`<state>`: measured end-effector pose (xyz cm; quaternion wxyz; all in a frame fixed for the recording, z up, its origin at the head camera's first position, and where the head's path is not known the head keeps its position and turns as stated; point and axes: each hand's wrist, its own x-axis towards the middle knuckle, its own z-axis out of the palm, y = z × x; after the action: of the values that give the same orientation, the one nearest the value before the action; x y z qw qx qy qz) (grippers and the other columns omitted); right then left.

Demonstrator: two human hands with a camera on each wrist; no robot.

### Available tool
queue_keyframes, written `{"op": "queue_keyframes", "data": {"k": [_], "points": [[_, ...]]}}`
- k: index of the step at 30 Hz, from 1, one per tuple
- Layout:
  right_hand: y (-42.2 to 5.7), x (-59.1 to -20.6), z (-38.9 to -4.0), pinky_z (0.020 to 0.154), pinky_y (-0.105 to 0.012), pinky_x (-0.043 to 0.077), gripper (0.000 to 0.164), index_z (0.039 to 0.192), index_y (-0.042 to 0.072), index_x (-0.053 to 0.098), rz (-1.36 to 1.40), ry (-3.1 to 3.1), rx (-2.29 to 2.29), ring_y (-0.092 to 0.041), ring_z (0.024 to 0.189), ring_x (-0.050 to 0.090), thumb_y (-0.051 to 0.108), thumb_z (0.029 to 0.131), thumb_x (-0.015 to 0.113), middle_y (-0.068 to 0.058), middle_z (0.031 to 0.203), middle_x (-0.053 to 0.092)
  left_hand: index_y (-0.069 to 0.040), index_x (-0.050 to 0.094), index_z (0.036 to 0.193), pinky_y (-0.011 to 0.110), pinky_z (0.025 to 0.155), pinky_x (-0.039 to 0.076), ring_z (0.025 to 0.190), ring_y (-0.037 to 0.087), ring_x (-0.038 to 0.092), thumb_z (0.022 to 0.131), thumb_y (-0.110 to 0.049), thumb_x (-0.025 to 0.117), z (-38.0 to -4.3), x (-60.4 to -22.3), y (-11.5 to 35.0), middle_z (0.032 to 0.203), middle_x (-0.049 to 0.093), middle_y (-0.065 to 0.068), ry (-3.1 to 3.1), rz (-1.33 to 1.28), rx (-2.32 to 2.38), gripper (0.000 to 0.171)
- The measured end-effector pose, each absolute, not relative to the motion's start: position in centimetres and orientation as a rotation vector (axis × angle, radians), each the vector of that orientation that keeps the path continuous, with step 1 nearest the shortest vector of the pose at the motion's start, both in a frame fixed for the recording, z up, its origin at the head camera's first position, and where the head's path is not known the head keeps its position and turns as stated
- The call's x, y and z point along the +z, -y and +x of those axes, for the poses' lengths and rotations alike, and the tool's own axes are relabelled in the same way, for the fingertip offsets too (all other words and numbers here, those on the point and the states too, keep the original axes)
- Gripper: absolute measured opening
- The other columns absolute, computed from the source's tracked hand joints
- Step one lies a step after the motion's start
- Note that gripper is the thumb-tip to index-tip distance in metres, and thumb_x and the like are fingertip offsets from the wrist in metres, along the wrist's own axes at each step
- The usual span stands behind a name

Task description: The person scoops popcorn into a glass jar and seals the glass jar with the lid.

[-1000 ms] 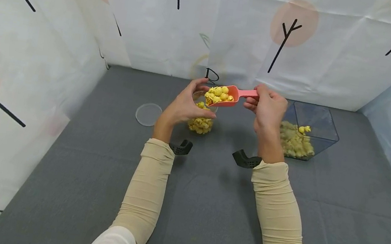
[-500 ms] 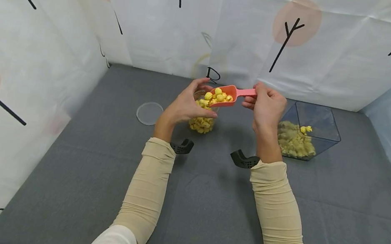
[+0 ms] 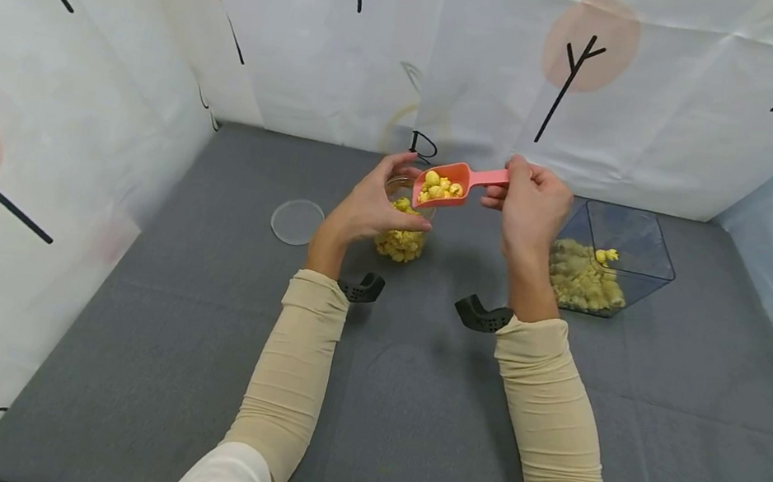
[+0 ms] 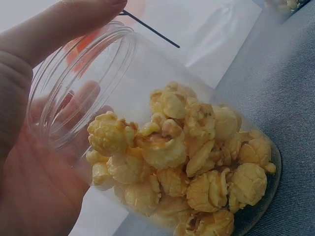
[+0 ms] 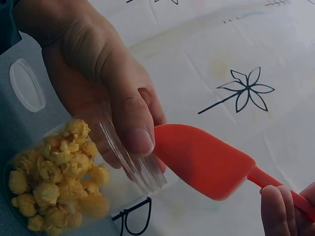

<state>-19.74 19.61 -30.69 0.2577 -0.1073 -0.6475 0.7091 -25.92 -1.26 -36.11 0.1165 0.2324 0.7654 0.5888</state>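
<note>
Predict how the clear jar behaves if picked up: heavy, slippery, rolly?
The jar is probably light, since airy-looking popcorn fills it only partway. It looks smooth, so possibly slippery. Being round, it could roll if toppled.

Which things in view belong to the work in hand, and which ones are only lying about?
Part of the job:
Red scoop with popcorn, in the right hand
Clear jar, in the left hand
Clear box of popcorn, probably the supply

Not in use:
Round lid, on the table, perhaps the jar's
Patterned cloth, a backdrop
</note>
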Motion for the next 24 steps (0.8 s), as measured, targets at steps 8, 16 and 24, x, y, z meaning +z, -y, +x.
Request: {"op": "queue_keyframes", "data": {"k": [8,16,24], "points": [[-18.9,-30.4,-19.4,0.058,-0.02,0.058,0.026,0.098,0.002,0.072,-0.264,1.884,1.741,-0.004,0.054,0.067,0.027,0.101,0.063,0.004,0.068,0.07,-0.023,0.025,0.16,0.044,0.118,0.041,0.148,0.021,0.042,0.076,-0.017,0.091,-25.8,-36.0,1.3,0.152,0.047,0.002,-2.221,0.682,1.736,0.107],[-18.1,-30.3,-19.1,0.057,-0.02,0.057,0.029,0.104,-0.001,0.073,-0.157,1.909,1.614,-0.003,0.056,0.066,0.026,0.101,0.064,-0.003,0.075,0.072,-0.024,0.026,0.16,0.047,0.12,0.037,0.147,0.019,0.043,0.075,-0.017,0.092,-25.9,-35.9,1.3,0.153,0.046,0.001,-2.23,0.687,1.725,0.108],[-17.8,-30.1,-18.8,0.057,-0.019,0.057,0.029,0.105,-0.002,0.072,-0.138,1.89,1.648,-0.003,0.055,0.066,0.025,0.101,0.066,0.0,0.074,0.071,-0.024,0.026,0.16,0.049,0.119,0.039,0.148,0.021,0.042,0.076,-0.021,0.092,-25.9,-36.0,1.4,0.154,0.046,0.001,-2.263,0.687,1.7,0.107]]}}
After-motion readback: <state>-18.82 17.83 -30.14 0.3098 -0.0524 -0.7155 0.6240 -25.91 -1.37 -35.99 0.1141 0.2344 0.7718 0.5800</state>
